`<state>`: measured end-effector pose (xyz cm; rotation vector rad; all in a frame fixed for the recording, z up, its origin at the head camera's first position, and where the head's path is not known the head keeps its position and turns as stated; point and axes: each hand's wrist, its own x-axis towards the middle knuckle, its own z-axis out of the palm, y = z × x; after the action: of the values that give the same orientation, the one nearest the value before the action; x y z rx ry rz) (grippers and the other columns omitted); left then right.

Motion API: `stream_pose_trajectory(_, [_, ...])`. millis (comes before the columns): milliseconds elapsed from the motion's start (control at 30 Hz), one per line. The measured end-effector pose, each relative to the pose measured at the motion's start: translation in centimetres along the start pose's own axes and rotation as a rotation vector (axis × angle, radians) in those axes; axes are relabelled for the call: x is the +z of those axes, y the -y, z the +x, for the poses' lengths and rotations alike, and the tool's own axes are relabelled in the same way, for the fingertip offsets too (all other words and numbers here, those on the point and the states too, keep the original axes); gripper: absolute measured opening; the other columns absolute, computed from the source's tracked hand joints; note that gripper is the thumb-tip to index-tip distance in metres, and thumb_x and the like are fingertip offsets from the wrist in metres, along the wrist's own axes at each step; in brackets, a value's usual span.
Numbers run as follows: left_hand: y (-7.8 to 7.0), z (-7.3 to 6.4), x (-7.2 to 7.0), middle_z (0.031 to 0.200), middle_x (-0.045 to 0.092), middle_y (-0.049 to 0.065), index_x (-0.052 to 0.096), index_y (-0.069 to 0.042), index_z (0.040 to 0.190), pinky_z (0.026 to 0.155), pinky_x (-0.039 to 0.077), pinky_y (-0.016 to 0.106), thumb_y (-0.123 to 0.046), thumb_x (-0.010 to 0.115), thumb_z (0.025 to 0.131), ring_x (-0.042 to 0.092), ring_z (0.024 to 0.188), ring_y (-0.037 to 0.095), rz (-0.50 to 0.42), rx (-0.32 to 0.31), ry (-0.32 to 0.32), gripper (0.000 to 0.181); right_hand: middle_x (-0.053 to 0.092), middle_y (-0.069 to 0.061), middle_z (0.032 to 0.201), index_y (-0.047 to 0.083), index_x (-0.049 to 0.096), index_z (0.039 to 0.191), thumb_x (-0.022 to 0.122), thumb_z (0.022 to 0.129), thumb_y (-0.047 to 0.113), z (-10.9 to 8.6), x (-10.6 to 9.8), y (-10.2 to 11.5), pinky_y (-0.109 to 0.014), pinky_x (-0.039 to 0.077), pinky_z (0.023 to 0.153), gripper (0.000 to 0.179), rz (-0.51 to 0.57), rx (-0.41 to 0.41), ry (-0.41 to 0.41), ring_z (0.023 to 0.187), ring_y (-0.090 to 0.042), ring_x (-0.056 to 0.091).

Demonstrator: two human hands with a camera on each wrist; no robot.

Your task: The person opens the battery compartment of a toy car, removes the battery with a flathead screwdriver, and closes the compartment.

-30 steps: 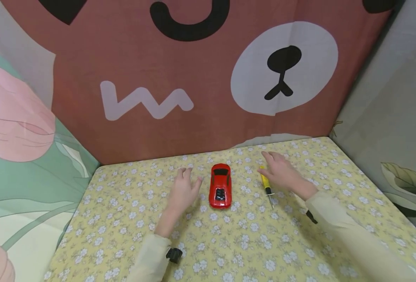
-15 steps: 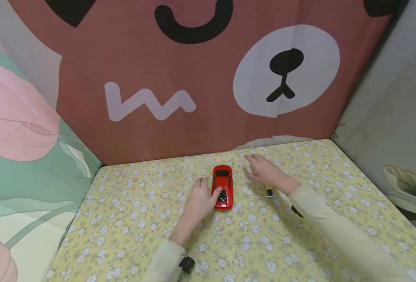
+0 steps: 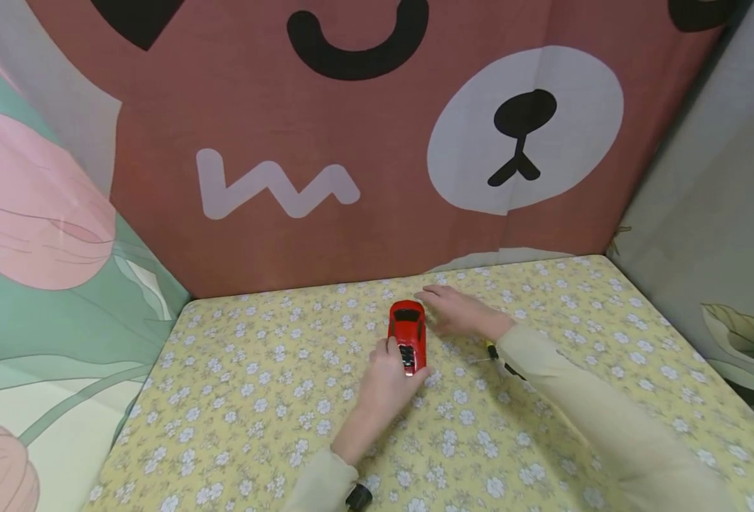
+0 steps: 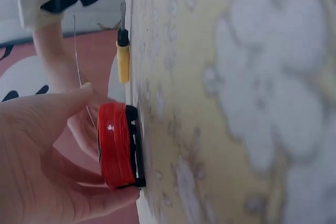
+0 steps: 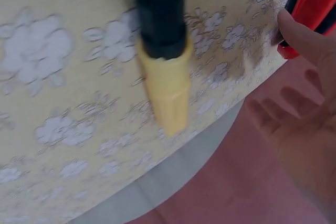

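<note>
Gripping red toy car, lower centre of head view: left hand | Hovering, fingers apart, beside car's front: right hand | Lying on worktop, right of centre: yellow-handled screwdriver

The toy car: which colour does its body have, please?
The toy car is red; the head view shows this best.

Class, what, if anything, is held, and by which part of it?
The left hand straddles the near end of the red car; whether it grips cannot be told. The right hand holds nothing.
</note>
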<state>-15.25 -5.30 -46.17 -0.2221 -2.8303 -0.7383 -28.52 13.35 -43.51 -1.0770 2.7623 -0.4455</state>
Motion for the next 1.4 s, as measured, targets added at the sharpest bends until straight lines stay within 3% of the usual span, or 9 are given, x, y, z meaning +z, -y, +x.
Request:
stream_pose_trajectory(133, [-0.5, -0.2, 0.3, 0.118, 0.058, 0.027, 0.052, 0.016, 0.132, 0.064, 0.059, 0.034, -0.048, 0.088, 0.081, 0.062, 0.087, 0.029, 0.021, -0.006, 0.005, 0.090, 0.038, -0.024, 0.160, 0.009, 0.046, 0.156, 0.080, 0.084, -0.006, 0.7, 0.3, 0.4, -0.061, 0.044, 0.107, 0.081, -0.015, -0.049, 0.031, 0.146, -0.045, 0.036])
stream_pose_trajectory(367, [-0.8, -0.1, 0.4, 0.117, 0.057, 0.025, 0.051, 0.015, 0.132, 0.070, 0.059, 0.037, -0.042, 0.089, 0.082, 0.060, 0.091, 0.029, 0.009, -0.030, 0.012, 0.085, 0.037, -0.020, 0.162, 0.010, 0.046, 0.157, 0.068, 0.082, -0.023, 1.6, 0.6, 1.0, -0.056, 0.041, 0.112, 0.085, -0.022, -0.111, 0.083, 0.147, -0.042, 0.037])
stream_pose_trajectory(567, [-0.9, -0.1, 0.3, 0.114, 0.057, 0.023, 0.050, 0.015, 0.134, 0.069, 0.059, 0.035, -0.038, 0.088, 0.084, 0.059, 0.090, 0.028, 0.014, -0.035, 0.022, 0.082, 0.037, -0.021, 0.162, 0.008, 0.049, 0.155, 0.062, 0.085, -0.023, 2.3, 0.5, 1.7, -0.058, 0.038, 0.114, 0.078, -0.001, -0.151, 0.108, 0.146, -0.043, 0.037])
stream_pose_trajectory(967, [-0.7, 0.2, 0.4, 0.116, 0.057, 0.025, 0.051, 0.016, 0.133, 0.073, 0.060, 0.038, -0.037, 0.086, 0.085, 0.062, 0.096, 0.032, 0.052, -0.022, 0.019, 0.079, 0.034, -0.016, 0.165, 0.009, 0.049, 0.155, 0.057, 0.087, -0.024, 3.1, 0.5, 2.9, -0.059, 0.027, 0.120, 0.075, 0.008, -0.112, 0.191, 0.150, -0.047, 0.028])
stream_pose_trajectory(1200, [-0.2, 0.3, 0.3, 0.116, 0.058, 0.028, 0.051, 0.018, 0.130, 0.070, 0.060, 0.038, -0.025, 0.084, 0.084, 0.064, 0.094, 0.035, 0.078, 0.021, 0.003, 0.072, 0.035, -0.011, 0.166, 0.011, 0.050, 0.155, 0.060, 0.087, -0.022, 3.3, 0.4, 3.0, -0.060, 0.032, 0.117, 0.076, 0.009, -0.043, 0.191, 0.151, -0.046, 0.025])
stream_pose_trajectory(1400, [0.4, 0.7, -0.2, 0.120, 0.057, 0.029, 0.051, 0.016, 0.130, 0.074, 0.061, 0.041, -0.018, 0.082, 0.080, 0.063, 0.098, 0.037, 0.043, 0.013, 0.051, 0.068, 0.037, -0.012, 0.164, 0.008, 0.050, 0.154, 0.062, 0.086, -0.018, 3.1, 0.2, 2.9, -0.058, 0.035, 0.116, 0.074, 0.016, -0.025, 0.192, 0.151, -0.044, 0.027])
